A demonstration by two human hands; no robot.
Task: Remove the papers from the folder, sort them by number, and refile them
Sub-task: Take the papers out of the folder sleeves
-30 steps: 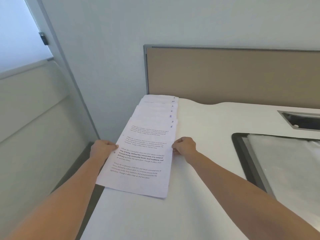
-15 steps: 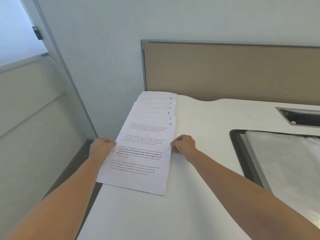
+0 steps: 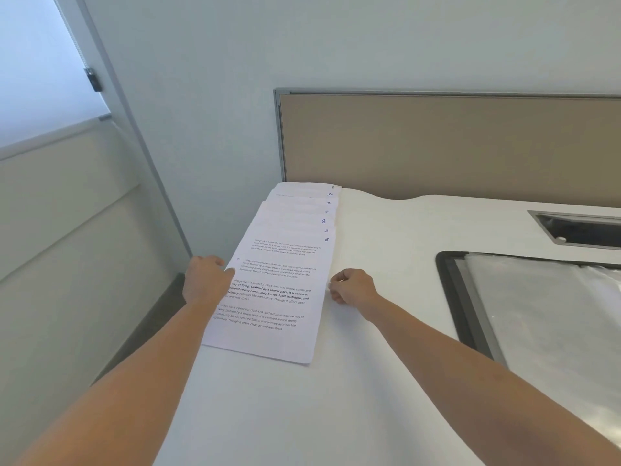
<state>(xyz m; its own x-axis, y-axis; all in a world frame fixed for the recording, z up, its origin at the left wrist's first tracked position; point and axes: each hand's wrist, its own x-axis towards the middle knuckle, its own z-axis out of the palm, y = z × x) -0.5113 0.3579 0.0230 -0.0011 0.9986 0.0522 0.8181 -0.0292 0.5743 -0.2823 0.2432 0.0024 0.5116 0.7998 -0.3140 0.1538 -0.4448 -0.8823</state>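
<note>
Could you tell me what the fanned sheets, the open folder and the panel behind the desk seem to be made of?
The sheets: thin matte white paper, printed and hand-numbered, lying flat. The folder: likely plastic, a dark smooth cover with glossy clear sleeves that catch glare. The panel: seemingly tan fabric, matte, in a grey metal-looking frame.

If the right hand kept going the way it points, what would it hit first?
The fanned papers: the right hand sits with curled fingers at their right edge, pointing left, so it would likely meet that edge at once. Whether they already touch is unclear.
</note>
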